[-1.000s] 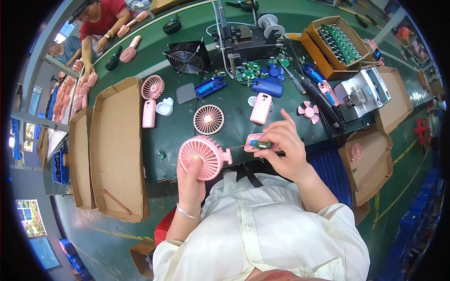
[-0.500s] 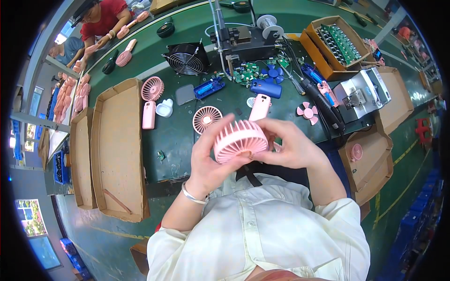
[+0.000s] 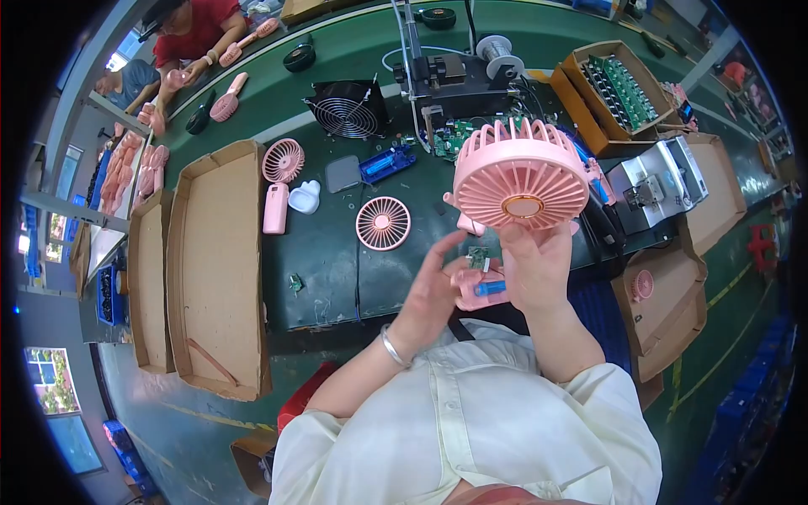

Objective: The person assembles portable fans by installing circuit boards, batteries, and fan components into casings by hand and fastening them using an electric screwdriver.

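A pink fan head [image 3: 522, 181] with a slatted cage and a gold-coloured ring is raised in my right hand [image 3: 537, 261], whose thumb presses near the ring. Below it, beside that hand, is an opened pink handle housing [image 3: 471, 290] with a blue battery [image 3: 490, 289] inside. A small green circuit board [image 3: 478, 257] shows at the housing's upper end. My left hand [image 3: 429, 295] is at the housing's left side, fingers stretched and apart, slightly blurred. Whether it touches the housing is hard to make out. Left of the hands, a round pink fan grille [image 3: 383, 223] lies on the green table.
A pink fan cage [image 3: 283, 160], pink handle shell [image 3: 275, 209] and white piece [image 3: 304, 197] lie at left, near cardboard trays [image 3: 215, 278]. Behind are a black fan [image 3: 347, 109] and a solder wire spool [image 3: 500, 55]. A box of circuit boards [image 3: 619, 93] stands right. Another person works far left.
My right hand has lifted the fan head up and to the right. My left hand has come off it and moved down beside the opened housing, which now shows.
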Demonstrator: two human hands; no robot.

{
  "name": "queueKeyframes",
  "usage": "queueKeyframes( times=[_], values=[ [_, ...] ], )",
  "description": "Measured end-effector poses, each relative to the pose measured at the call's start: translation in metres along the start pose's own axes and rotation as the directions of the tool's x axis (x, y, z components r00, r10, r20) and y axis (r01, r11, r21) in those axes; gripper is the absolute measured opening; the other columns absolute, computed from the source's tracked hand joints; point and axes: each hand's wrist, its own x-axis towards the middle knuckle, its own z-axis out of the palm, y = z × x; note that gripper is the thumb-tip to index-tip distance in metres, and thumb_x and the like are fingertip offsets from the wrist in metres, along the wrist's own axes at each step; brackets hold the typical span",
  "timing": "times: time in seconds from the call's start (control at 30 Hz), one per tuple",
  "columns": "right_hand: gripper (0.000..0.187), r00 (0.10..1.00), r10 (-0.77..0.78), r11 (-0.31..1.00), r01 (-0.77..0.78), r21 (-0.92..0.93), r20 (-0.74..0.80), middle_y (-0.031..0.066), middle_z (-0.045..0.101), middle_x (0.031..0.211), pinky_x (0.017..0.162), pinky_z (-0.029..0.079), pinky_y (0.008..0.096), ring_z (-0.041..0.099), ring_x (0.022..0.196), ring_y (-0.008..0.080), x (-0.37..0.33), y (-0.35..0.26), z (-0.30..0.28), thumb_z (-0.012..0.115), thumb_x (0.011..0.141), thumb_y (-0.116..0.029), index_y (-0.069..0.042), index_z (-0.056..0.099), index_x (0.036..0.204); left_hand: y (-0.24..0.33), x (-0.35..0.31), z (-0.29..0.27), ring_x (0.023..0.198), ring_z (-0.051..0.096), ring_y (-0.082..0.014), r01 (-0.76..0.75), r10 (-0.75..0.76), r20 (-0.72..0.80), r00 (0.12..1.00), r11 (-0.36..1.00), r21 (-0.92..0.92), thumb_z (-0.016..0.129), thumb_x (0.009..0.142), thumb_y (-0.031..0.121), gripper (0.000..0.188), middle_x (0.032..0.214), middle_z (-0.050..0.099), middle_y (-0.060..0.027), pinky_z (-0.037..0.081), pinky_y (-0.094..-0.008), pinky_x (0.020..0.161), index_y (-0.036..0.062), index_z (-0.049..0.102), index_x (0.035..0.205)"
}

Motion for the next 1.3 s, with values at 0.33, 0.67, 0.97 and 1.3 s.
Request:
queueKeyframes(
  times=[0.33,0.67,0.97,1.3],
  values=[
    [0.044,0.967,0.113,0.991,-0.127,0.046,0.227,0.0136,0.057,0.118,0.076,0.056,0.0453,0.062,0.100,0.0307,-0.003,0.003,-0.011,0.052,0.096,-0.029,-0.005,0.039,0.131,-0.002,-0.009,-0.004,0.072,0.061,-0.0188,0.178,-0.216,-0.111,0.970,0.942,-0.284,0.040,0.100,0.035,0.036,0.086,0.058,-0.0093,0.053,-0.0320,0.065,0.0041,0.045,0.118],
    [0.033,0.814,0.581,0.799,-0.562,-0.215,0.029,0.0013,0.063,0.089,0.055,0.039,0.0169,0.056,0.068,0.0052,-0.010,0.020,-0.021,0.067,0.086,-0.020,-0.003,0.057,0.113,0.030,-0.025,0.004,0.065,0.062,-0.0129,0.202,-0.164,-0.248,0.955,0.969,0.139,0.055,0.093,0.015,0.033,0.086,0.058,-0.0052,0.050,-0.0257,0.056,0.0019,0.044,0.121],
    [0.033,0.968,0.006,0.639,0.189,-0.745,0.251,0.0089,0.057,0.090,0.066,0.047,0.0248,0.057,0.074,0.0131,-0.022,0.023,-0.038,0.065,0.077,0.004,0.000,0.057,0.109,0.027,-0.018,-0.003,0.063,0.066,-0.0198,0.176,-0.172,-0.423,0.890,0.984,-0.030,0.048,0.096,0.027,0.032,0.083,0.064,-0.0129,0.056,-0.0294,0.055,-0.0017,0.055,0.107],
    [0.035,0.646,-0.123,0.202,0.759,-0.619,0.753,0.0085,0.061,0.089,0.067,0.050,0.0357,0.061,0.077,0.0263,-0.014,0.003,-0.007,0.068,0.061,-0.001,-0.002,0.068,0.096,0.018,-0.016,-0.007,0.073,0.067,-0.0193,0.126,-0.128,-0.368,0.921,0.992,-0.031,0.046,0.096,0.023,0.032,0.091,0.065,-0.0140,0.056,-0.0287,0.065,-0.0036,0.056,0.110]
  ],
)
